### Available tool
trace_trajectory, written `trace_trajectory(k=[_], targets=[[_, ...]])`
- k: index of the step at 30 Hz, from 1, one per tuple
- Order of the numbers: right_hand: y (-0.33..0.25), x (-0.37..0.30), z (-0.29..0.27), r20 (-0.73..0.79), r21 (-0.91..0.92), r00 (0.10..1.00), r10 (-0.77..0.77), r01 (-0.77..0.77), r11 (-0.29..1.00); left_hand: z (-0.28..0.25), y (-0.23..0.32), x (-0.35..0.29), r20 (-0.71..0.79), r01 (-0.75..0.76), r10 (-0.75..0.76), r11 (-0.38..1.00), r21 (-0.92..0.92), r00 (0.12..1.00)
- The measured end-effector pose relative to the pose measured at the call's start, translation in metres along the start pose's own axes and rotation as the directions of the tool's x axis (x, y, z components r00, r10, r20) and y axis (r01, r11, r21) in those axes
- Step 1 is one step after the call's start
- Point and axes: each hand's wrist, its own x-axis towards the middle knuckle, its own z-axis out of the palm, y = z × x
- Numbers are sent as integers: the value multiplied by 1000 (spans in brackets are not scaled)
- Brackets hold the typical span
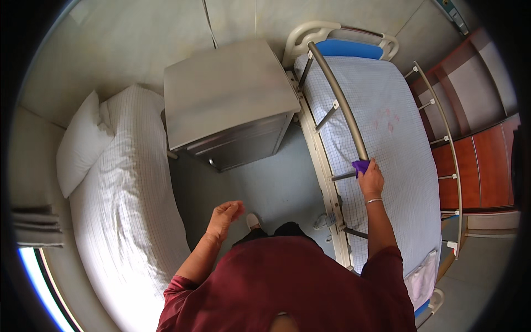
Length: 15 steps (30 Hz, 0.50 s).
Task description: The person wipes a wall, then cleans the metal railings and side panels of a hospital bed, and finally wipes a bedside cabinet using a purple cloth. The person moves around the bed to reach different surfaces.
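Note:
My right hand point(371, 181) is closed around a purple cloth point(360, 166), pressing it against the metal side rail point(344, 105) of the bed on the right. A bracelet circles that wrist. Part of the cloth sticks out on the left of the fingers; the rest is hidden under the hand. My left hand point(224, 217) hangs over the floor between the two beds, touching nothing. Its fingers are curled together, and whether anything sits inside them is hidden. The railed bed point(387, 144) has a pale checked sheet with reddish marks near its middle.
A grey metal bedside cabinet point(227, 88) stands between the beds against the wall. On the left lies a bed with a white striped cover point(121, 193) and a pillow point(88, 144). Reddish-brown cupboards point(470, 166) stand beyond the far rail point(445, 127). A folded cloth point(423, 279) lies at the bed's near end.

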Motion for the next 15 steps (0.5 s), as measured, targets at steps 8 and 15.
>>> trace_trajectory(k=[8,15], targets=[[-45,61,-5,30,44,998,53,-54,998,-38,88,97,-65,-383,396,910,160,916],[-105,172,2,70,151,997,35,-45,987,-60,186,202,32,-460,801,310,832,598]])
